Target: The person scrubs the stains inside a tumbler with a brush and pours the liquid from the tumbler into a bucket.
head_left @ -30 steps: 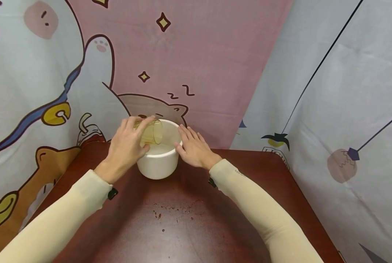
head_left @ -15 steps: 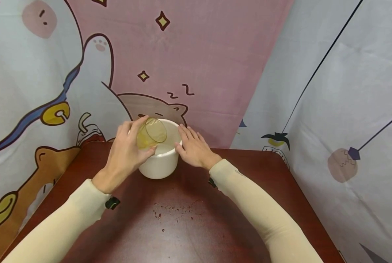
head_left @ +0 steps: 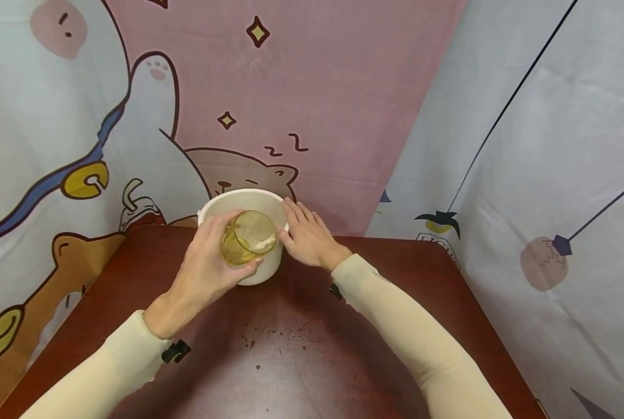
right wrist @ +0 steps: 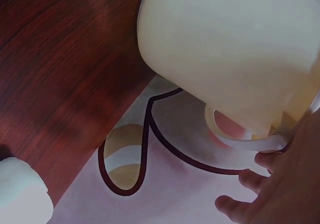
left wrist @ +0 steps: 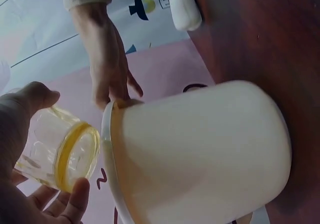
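My left hand (head_left: 199, 270) grips a clear yellow drinking glass (head_left: 249, 238) round its side, thumb on the near side. The tilted glass is in front of the white bucket (head_left: 263, 272), its mouth turned up and to the right; whether liquid remains inside I cannot tell. In the left wrist view a gap separates the glass from the bucket's rim (left wrist: 114, 174). My right hand (head_left: 312, 235) rests on the bucket's right rim, fingers straight. A white loop handle (right wrist: 232, 143) shows beneath the rim in the right wrist view.
Water drops (head_left: 280, 334) lie on the dark red wooden table (head_left: 312, 390) in front of the bucket. A cartoon-printed cloth (head_left: 343, 116) hangs behind and at both sides. A white rounded object (left wrist: 185, 10) lies near the table's edge in the left wrist view.
My left hand has drawn the glass from over the bucket's opening toward me and down, turning its mouth further upward. The right hand and the bucket have stayed in place.
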